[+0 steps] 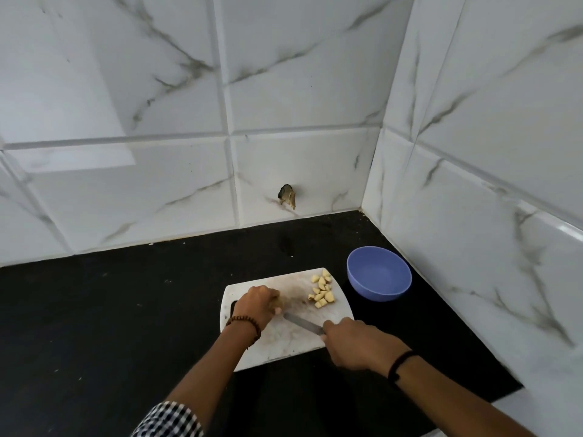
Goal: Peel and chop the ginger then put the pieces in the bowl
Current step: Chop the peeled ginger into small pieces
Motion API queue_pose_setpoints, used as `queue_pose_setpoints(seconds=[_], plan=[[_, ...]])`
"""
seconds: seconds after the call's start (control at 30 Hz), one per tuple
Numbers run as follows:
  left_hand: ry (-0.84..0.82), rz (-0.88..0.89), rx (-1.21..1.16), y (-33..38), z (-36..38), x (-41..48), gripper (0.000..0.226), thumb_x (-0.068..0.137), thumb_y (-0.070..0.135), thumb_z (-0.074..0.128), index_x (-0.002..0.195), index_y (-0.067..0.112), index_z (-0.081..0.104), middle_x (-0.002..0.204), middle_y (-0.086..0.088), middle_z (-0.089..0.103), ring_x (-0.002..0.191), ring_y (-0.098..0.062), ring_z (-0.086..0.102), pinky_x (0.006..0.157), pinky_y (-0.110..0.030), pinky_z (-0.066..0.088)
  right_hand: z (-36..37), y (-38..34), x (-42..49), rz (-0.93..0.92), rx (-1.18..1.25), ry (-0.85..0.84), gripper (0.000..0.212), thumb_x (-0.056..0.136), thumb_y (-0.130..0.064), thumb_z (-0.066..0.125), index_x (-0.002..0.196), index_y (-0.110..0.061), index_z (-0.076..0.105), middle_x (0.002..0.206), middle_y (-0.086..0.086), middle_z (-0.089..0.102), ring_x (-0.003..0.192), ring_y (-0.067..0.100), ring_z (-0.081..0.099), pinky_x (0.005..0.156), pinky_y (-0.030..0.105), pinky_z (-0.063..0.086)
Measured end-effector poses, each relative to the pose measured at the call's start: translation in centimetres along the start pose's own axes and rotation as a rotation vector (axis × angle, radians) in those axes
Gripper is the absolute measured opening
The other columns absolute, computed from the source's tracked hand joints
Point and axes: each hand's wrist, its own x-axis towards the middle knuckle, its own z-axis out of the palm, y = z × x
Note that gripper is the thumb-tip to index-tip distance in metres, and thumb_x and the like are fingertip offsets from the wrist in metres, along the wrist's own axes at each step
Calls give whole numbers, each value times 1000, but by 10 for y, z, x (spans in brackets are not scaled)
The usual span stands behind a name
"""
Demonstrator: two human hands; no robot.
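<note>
Your left hand (256,302) pins the tan ginger root (280,302) to the white plastic board (293,345). Your right hand (353,342) grips the steel knife (303,323), whose blade points up-left toward the root.

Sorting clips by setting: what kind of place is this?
Most likely a home kitchen corner: marble-look wall tiles meet a black countertop, with a cutting board, chopped ginger pieces and a blue bowl.

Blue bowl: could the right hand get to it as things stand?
Probably yes. The blue bowl sits open beyond the right hand, nothing between them, though that hand grips the knife.
</note>
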Motion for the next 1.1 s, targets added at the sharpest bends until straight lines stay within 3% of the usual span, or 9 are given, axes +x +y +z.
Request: queue_pose_setpoints(seconds=[0.13, 0.23, 0.53, 0.7, 0.77, 0.9, 1.1], plan=[[-11, -32, -39, 2, 3, -1, 38, 84, 34, 68, 118, 21, 57, 115, 1, 55, 106, -17, 53, 84, -26, 45, 3, 10, -4, -14, 209, 18, 29, 102, -35, 41, 126, -19, 48, 112, 7, 58, 91, 19, 60, 82, 37, 54], [25, -58, -81, -1, 9, -3, 40, 79, 39, 73, 109, 19, 56, 109, 2, 55, 97, -15, 52, 78, -23, 44, 12, 14, -4, -16, 322, 65, 27, 103, -38, 37, 119, -20, 49, 106, 6, 60, 78, 14, 57, 68, 29, 49], [81, -37, -151, -8, 13, -11, 32, 81, 30, 72, 111, 22, 65, 101, 2, 56, 89, -11, 55, 77, -19, 43, 18, -3, 12, -24, 459, 131, 28, 104, -41, 30, 114, -21, 48, 104, 3, 57, 82, 13, 60, 68, 28, 49], [70, 52, -146, -10, 13, -12, 22, 90, 24, 62, 112, 24, 62, 104, 7, 54, 88, -3, 51, 70, -6, 36, 15, -21, 27, -8, 580, 117, 33, 104, -45, 27, 122, -23, 44, 106, 1, 55, 75, 8, 53, 65, 27, 49], [76, 61, -164, -11, 11, -12, 21, 92, 23, 60, 113, 23, 62, 104, 8, 55, 88, -2, 51, 76, -8, 41, 13, -28, 33, 15, 644, 116, 38, 104, -48, 26, 129, -23, 41, 106, 1, 55, 75, 10, 55, 59, 27, 52], [117, 5, -235, -9, 9, -17, 18, 88, 21, 66, 106, 23, 67, 95, 13, 57, 80, 2, 53, 68, -4, 39, 16, -41, 40, 64, 700, 123, 43, 104, -48, 26, 134, -21, 39, 105, 1, 54, 74, 12, 57, 47, 22, 46], [160, -114, -379, -6, 13, -23, 17, 75, 25, 79, 91, 24, 74, 87, 11, 64, 78, -2, 59, 74, -11, 47, 26, -47, 47, 49, 695, 160, 40, 105, -45, 25, 130, -19, 44, 90, -7, 52, 75, 8, 58, 54, 20, 46]])
